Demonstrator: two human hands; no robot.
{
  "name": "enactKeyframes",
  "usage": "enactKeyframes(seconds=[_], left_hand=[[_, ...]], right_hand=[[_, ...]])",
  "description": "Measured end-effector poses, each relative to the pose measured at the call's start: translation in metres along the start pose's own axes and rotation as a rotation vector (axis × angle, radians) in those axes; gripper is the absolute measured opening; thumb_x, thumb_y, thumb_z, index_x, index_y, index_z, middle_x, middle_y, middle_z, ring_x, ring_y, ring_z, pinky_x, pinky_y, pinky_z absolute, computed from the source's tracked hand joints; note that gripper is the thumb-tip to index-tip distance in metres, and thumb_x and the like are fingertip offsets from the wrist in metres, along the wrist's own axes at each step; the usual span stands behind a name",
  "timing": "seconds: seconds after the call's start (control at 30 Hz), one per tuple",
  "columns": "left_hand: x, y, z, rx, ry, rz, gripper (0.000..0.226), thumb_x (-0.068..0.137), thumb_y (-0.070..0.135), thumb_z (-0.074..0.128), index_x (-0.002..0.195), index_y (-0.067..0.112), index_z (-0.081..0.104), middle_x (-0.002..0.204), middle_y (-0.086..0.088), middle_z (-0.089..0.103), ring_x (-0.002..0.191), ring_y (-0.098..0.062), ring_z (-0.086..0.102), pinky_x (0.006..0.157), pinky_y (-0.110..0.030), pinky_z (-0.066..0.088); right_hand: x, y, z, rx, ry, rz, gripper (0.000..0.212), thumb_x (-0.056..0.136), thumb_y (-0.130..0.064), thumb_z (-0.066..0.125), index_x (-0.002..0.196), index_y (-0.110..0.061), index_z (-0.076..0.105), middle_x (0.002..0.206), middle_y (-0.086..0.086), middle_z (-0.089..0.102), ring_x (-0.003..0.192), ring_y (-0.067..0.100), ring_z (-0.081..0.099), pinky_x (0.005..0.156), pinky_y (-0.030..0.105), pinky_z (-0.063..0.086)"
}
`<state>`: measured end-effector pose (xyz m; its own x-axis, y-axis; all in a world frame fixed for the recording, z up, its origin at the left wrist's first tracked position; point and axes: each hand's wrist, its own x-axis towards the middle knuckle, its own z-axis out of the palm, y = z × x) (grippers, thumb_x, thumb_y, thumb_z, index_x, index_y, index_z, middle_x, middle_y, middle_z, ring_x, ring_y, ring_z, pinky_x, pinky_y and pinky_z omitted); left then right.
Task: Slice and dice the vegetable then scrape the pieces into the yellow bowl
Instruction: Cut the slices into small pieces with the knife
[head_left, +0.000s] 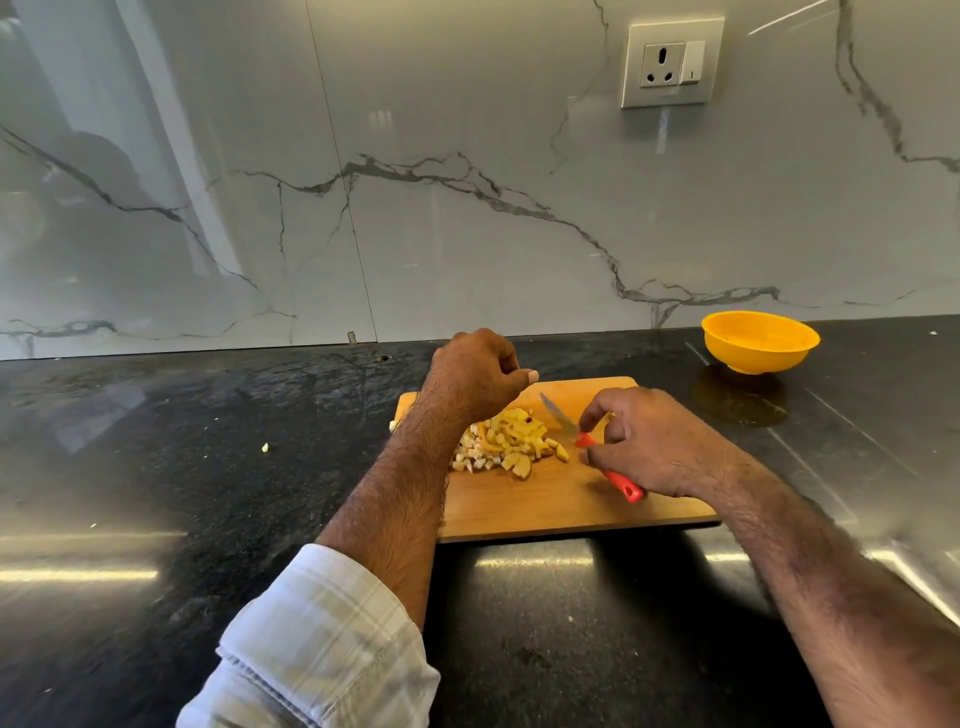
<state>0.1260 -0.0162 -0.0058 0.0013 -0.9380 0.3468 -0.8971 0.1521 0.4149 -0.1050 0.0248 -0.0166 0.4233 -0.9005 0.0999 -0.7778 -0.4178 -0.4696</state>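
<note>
Head view: dice (506, 441) heaped on board (561, 499), bowl (759, 340) empty; my right hand (644, 441) grips knife (597, 447), left hand (475, 374) loosely fisted, holding nothing.

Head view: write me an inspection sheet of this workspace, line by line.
Surface: dark polished stone counter, glare patches along the near edge.
Job's things: diced vegetable pile on wooden cutting board; red-handled knife lies on the board; yellow bowl stands on the counter, off the board, far right.
Clutter: stray vegetable bit on the counter, left of the board.
Grippers: left hand loosely curled above the pile; right hand over the knife handle, fingers spread, grip unclear.
Cables: nothing seen.
Surroundings: marble backsplash with wall socket.
</note>
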Motion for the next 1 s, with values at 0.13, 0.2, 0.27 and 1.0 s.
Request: enactKeyframes(seconds=[0.13,0.2,0.27,1.0], left_hand=[[-0.001,0.007,0.003,0.008,-0.033,0.006,0.027,0.094,0.049,0.074,0.081,0.025,0.070,0.076,0.006,0.070,0.075,-0.009,0.066,0.081,-0.044,0.063],[-0.003,0.013,0.007,0.026,-0.057,0.020,0.027,0.094,0.050,0.073,0.082,0.025,0.070,0.076,0.008,0.069,0.077,-0.009,0.066,0.087,-0.047,0.061],[-0.006,0.019,0.011,0.056,-0.080,0.040,0.027,0.094,0.051,0.072,0.085,0.026,0.071,0.079,0.010,0.069,0.084,-0.011,0.066,0.094,-0.051,0.057],[-0.005,0.094,0.074,0.222,-0.259,0.240,0.059,0.094,0.050,0.074,0.145,0.034,0.050,0.133,0.010,0.066,0.132,-0.019,0.053,0.114,-0.058,0.037]], right_hand=[[0.001,0.015,-0.008,0.081,0.279,0.033,0.015,0.091,-0.033,0.078,0.102,-0.029,0.068,0.067,-0.008,0.072,0.055,0.008,0.069,0.060,0.033,0.062],[0.004,0.026,-0.011,0.059,0.379,0.049,0.013,0.090,-0.036,0.077,0.100,-0.029,0.072,0.069,-0.008,0.071,0.058,0.009,0.068,0.060,0.037,0.062],[0.007,0.035,-0.013,0.063,0.447,0.072,0.010,0.091,-0.037,0.075,0.098,-0.029,0.073,0.073,-0.007,0.072,0.066,0.011,0.070,0.061,0.040,0.063],[0.013,0.051,-0.016,-0.040,0.613,0.284,0.020,0.089,-0.031,0.075,0.106,-0.022,0.074,0.093,0.000,0.075,0.077,0.016,0.066,0.063,0.027,0.052]])
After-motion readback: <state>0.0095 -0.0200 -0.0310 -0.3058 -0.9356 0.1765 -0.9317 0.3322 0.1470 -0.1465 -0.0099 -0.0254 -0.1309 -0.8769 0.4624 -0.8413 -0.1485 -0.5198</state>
